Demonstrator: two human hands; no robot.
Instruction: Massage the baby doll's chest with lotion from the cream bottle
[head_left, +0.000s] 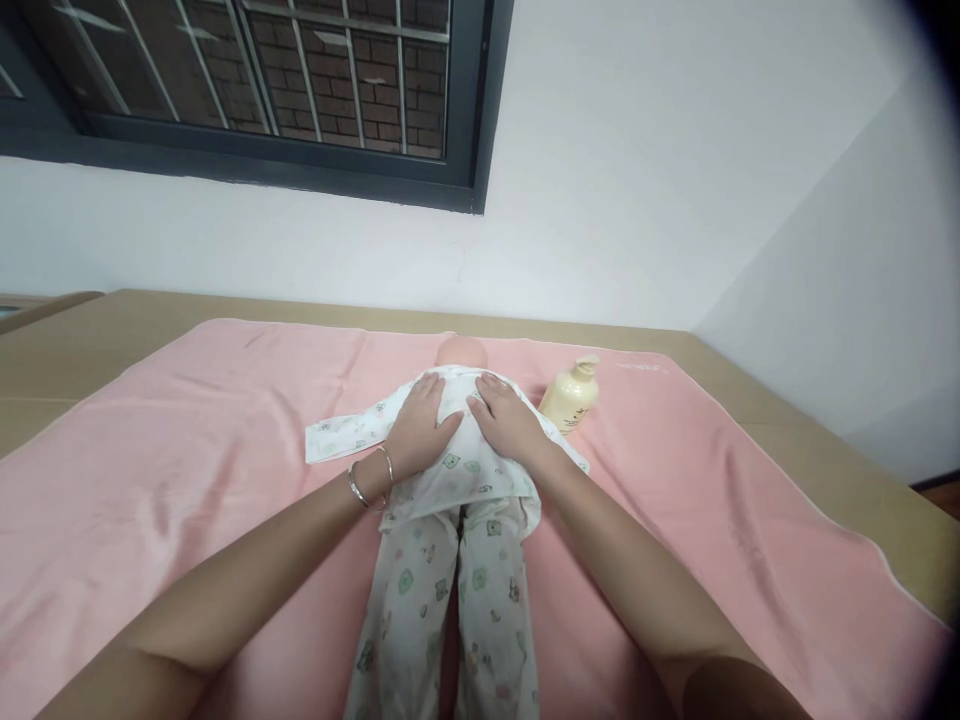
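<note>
A baby doll (461, 352) in a white printed top (471, 472) and matching trousers (491, 590) lies stretched out, its bald head at the far end. My left hand (420, 425) rests flat on the upper left of the top, fingers extended. Opposite it, my right hand (510, 415) lies flat on the upper right, thumb pointing inward. Neither hand grips anything. One long sleeve (345, 438) spreads out to the left; the right sleeve is partly covered by my forearm. Silver bangles circle my left wrist.
A pale yellow pump bottle (571, 397) stands tilted in view just right of the doll. Beneath everything is a pink sheet (247, 400) on a tan surface (757, 440). A white wall (600, 200) with a barred, dark-framed window (337, 80) rises behind.
</note>
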